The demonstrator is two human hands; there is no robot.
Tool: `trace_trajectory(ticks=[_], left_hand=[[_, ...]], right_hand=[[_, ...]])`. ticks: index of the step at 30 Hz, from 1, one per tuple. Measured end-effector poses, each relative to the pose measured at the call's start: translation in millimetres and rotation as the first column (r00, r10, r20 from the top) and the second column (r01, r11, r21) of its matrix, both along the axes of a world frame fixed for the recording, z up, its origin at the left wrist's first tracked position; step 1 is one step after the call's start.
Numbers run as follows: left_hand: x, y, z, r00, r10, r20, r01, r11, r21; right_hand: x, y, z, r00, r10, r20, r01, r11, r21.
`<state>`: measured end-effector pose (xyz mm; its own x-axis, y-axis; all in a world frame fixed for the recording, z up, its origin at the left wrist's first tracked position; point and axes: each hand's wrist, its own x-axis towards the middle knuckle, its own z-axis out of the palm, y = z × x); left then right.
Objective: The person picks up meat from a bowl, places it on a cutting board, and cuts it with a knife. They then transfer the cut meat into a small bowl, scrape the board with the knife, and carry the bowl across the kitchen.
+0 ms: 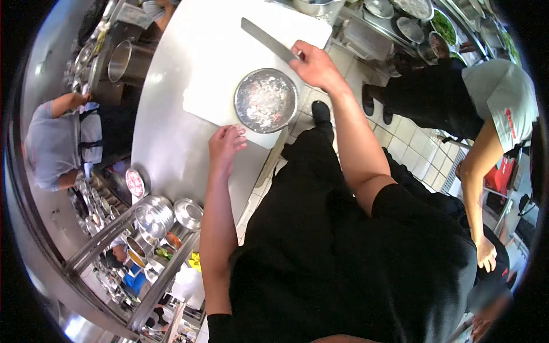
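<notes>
My right hand (pixel 316 67) is closed around the handle end of a broad-bladed knife (pixel 267 39). Its blade lies over the white cutting board (pixel 209 63), pointing toward the upper left. Just below the knife, a round metal bowl (pixel 240 117) rests on the board, with pale, floury-looking pieces (pixel 266 100) inside. What those pieces are, I cannot make out. Near the bowl's lower left rim hovers my left hand (pixel 227 144), its fingers loosely bent and apart, with whitish residue on the fingertips. It holds nothing that I can see.
The board sits on a steel table (pixel 163 123). A small dish of pinkish pieces (pixel 134 183) and stacked metal bowls (pixel 153 216) stand at lower left. One person (pixel 497 103) is at the right, another (pixel 54 143) across the table. Ingredient bowls (pixel 443 27) line the upper right.
</notes>
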<state>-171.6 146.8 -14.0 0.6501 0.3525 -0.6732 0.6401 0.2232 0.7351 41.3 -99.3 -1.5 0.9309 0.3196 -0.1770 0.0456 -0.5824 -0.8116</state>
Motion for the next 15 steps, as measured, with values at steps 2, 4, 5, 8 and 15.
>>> trace_trajectory(ticks=[2,4,5,8,15], left_hand=[[-5,1,2,1.000,-0.008,0.001,0.008,1.000,-0.023],[-7,1,2,0.997,0.064,0.035,-0.063,0.997,-0.034],[-7,2,-2,0.998,0.049,0.038,-0.047,0.998,-0.051],[-9,9,-5,0.996,0.084,0.040,-0.082,0.995,-0.060],[4,7,-3,0.998,0.049,0.050,-0.047,0.998,-0.048]], right_hand=[[-1,1,-3,0.999,0.003,0.036,-0.004,1.000,0.020],[0,2,-11,0.998,0.018,0.057,-0.019,0.999,0.026],[0,1,-8,0.998,0.032,0.047,-0.033,0.999,0.022],[-6,-3,3,1.000,0.024,-0.021,-0.023,0.999,0.022],[0,-27,2,0.999,0.048,0.016,-0.048,0.998,-0.036]])
